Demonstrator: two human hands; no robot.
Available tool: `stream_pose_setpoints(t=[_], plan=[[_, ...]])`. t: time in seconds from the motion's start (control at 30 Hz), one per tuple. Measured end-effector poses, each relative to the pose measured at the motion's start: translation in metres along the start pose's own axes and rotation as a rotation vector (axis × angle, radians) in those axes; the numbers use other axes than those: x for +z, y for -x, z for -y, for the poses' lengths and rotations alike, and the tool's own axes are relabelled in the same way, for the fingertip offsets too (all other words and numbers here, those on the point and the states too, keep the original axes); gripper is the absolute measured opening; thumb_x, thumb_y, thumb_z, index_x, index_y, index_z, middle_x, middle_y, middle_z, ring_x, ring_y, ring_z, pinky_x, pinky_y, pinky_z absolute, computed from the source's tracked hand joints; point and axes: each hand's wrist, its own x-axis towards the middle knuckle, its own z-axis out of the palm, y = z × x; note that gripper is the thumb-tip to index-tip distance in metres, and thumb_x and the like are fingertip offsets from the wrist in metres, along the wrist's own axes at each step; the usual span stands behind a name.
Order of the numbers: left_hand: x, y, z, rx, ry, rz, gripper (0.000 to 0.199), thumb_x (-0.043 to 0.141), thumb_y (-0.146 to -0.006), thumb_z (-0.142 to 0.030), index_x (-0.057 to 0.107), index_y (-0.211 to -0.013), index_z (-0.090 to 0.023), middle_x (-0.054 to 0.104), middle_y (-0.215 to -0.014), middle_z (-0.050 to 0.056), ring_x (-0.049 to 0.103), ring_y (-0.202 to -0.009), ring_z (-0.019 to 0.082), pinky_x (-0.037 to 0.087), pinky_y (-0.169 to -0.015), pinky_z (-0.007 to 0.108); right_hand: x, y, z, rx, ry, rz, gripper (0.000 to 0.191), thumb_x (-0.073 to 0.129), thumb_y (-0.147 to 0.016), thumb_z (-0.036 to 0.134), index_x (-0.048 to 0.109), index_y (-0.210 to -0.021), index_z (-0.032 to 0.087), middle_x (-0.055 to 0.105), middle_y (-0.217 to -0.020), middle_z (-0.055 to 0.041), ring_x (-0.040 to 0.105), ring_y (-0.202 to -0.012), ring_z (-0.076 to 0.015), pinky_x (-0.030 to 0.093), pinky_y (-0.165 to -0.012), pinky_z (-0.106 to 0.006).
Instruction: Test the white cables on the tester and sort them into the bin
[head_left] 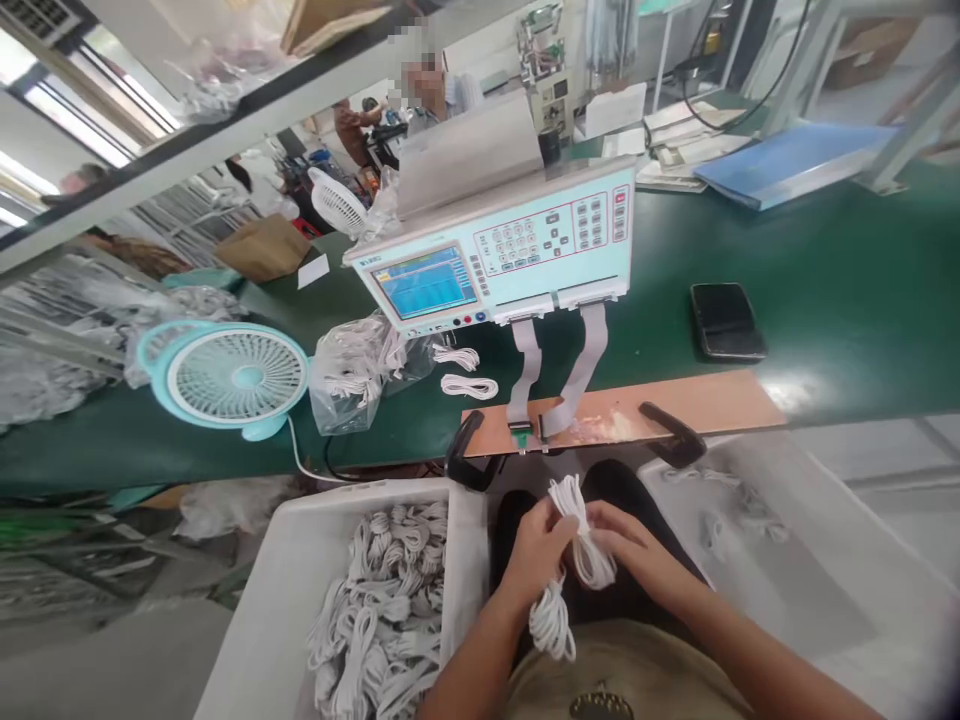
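Above my lap, my left hand (541,548) is closed round a white cable bundle (592,562), whose looped top rises between the hands. My right hand (619,535) presses its fingers against the right side of that same bundle. A second white coil (551,622) hangs below my left palm; what holds it is hidden. Ahead, two flat grey ribbon cables (581,375) run from the tester (555,250) down to small connectors at the edge of a copper-coloured board (675,403). Two more white cable coils (469,387) lie left of the ribbons.
A bin (466,560) full of cable bundles stands at the left, another bin (847,520) with a few at the right. Black clamps (679,437) grip the board. A fan (240,375), bagged cables (349,375) and a phone (726,320) are on the table. People are in the background.
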Motion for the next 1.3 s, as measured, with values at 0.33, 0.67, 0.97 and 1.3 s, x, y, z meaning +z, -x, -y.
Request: stream_pose_setpoints(t=[0.33,0.67,0.97,1.3], plan=[[-0.026,0.011,0.020,0.088,-0.109,-0.077,0.034,0.064,-0.075,-0.040,0.064,-0.094,-0.012,0.047,-0.057,-0.005,0.041,-0.051,0.006,0.033,-0.052,0.019,0.002,-0.001,-0.015,0.091,-0.277,-0.046,0.030,0.061,-0.079,0.038,0.059,-0.099,0.017,0.057,-0.076,-0.0012,0.052,-0.063,-0.0135,0.041,-0.055,-0.023],[-0.026,0.004,0.015,0.181,-0.063,-0.119,0.030,0.065,-0.073,-0.042,0.059,-0.069,-0.013,0.051,-0.056,-0.003,0.041,-0.051,0.007,0.032,-0.050,0.019,0.007,-0.008,-0.014,-0.068,0.118,0.045,0.034,0.059,-0.081,0.047,0.056,-0.101,0.020,0.055,-0.068,0.0010,0.052,-0.060,-0.0153,0.043,-0.055,-0.025],[-0.030,0.006,0.002,0.424,-0.401,-0.157,0.026,0.050,-0.087,-0.037,0.060,-0.076,-0.016,0.055,-0.071,0.001,0.049,-0.067,0.012,0.037,-0.064,0.023,-0.002,-0.027,-0.023,-0.094,0.257,-0.376,0.055,0.069,-0.068,0.055,0.060,-0.112,0.024,0.060,-0.118,-0.0083,0.052,-0.113,-0.0309,0.048,-0.088,-0.034],[-0.046,0.014,-0.021,0.676,-1.027,0.021,0.031,0.036,-0.094,-0.032,0.062,-0.107,-0.021,0.062,-0.116,0.009,0.062,-0.090,0.020,0.039,-0.071,0.029,0.012,-0.025,-0.008,0.157,0.117,-0.012,0.041,0.062,-0.073,0.057,0.066,-0.085,0.019,0.058,-0.060,-0.0015,0.051,-0.047,-0.0142,0.039,-0.046,-0.025]])
